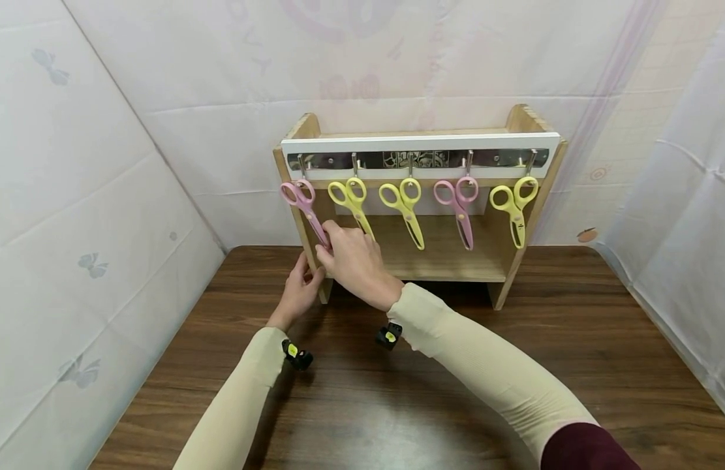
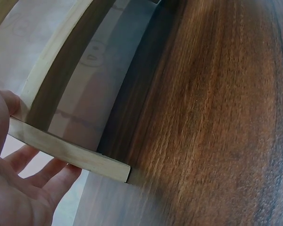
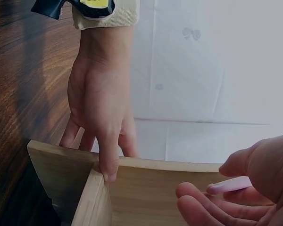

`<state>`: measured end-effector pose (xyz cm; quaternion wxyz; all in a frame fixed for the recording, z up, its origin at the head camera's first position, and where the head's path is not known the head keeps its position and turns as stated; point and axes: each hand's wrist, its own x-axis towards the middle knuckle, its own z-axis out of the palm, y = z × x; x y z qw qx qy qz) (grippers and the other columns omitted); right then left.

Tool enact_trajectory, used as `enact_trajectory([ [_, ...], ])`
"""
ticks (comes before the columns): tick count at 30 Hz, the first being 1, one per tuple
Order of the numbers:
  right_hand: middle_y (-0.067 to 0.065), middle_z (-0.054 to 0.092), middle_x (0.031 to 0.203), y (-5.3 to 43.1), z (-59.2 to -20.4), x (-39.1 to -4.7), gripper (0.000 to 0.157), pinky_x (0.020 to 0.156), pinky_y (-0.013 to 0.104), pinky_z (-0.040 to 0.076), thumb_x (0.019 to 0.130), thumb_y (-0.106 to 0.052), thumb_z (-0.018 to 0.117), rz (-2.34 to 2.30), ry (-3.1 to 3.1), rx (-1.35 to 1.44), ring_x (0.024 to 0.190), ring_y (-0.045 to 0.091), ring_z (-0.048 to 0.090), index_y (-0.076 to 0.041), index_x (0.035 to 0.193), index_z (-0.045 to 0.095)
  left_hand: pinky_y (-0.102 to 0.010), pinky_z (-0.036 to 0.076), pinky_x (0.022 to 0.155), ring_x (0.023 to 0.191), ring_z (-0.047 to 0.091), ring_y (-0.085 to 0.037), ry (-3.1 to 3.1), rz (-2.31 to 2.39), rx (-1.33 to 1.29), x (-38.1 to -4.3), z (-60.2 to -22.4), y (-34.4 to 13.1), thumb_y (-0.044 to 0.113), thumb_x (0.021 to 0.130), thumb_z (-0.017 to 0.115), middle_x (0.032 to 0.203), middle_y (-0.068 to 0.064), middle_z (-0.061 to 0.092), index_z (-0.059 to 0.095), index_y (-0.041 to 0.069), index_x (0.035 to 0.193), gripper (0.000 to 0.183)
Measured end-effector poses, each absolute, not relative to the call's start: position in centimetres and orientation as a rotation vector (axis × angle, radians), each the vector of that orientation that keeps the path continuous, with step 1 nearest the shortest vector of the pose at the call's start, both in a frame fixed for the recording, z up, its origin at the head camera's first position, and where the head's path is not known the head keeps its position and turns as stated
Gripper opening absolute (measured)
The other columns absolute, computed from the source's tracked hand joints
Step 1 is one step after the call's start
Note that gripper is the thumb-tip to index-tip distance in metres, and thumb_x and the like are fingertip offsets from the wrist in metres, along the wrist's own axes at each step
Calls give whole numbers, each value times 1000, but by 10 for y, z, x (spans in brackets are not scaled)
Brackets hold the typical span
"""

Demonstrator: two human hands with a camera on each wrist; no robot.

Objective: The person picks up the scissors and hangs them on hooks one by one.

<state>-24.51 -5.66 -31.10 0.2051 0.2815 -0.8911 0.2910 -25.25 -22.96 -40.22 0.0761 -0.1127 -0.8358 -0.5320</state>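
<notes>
Low on the left side panel [image 2: 75, 154] of a wooden shelf [image 1: 450, 258], my left hand [image 1: 297, 294] grips the board, thumb at the inner corner and fingers on the outside. My right hand [image 1: 359, 264] holds the blade end of the leftmost pink scissors [image 1: 309, 209], whose handles are up at the first hook. In the right wrist view the scissors' pink tip [image 3: 230, 185] shows between thumb and fingers. Yellow scissors [image 1: 352, 199] hang just right of them, their tip partly behind my right hand.
Farther right on the metal hook strip [image 1: 370, 160] hang yellow scissors [image 1: 406, 203], pink scissors [image 1: 459, 205] and another yellow pair [image 1: 515, 205]. The shelf stands at the back of a dark wood table [image 1: 362, 405], against white patterned curtains [image 1: 209, 78].
</notes>
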Motion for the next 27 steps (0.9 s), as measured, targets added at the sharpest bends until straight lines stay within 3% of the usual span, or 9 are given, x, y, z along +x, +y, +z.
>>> enact_trajectory([
  [10, -1, 59, 69, -51, -306, -237, 18, 42, 24, 40, 103, -22, 63, 797, -2523, 806, 48, 11, 53, -8, 114, 62, -59, 46, 105, 135, 50, -42, -2507, -1593, -335, -274, -435, -242, 25, 110, 50, 154, -18, 45, 24, 21, 163, 60],
  [18, -2, 61, 73, -41, -301, -223, 39, 46, 30, 48, 102, -26, 65, 701, -2508, 815, 52, 14, 56, -4, 133, 57, -59, 48, 103, 134, 51, -43, -2515, -1531, -329, -268, -432, -242, 23, 109, 51, 155, -19, 43, 26, 18, 161, 57],
  [27, 2, 71, 86, -24, -301, -205, 46, 50, 37, 52, 103, -34, 64, 618, -2559, 840, 60, 18, 62, -7, 140, 56, -60, 44, 107, 139, 46, -40, -2496, -1526, -360, -264, -434, -241, 24, 109, 52, 155, -20, 44, 28, 16, 160, 56],
])
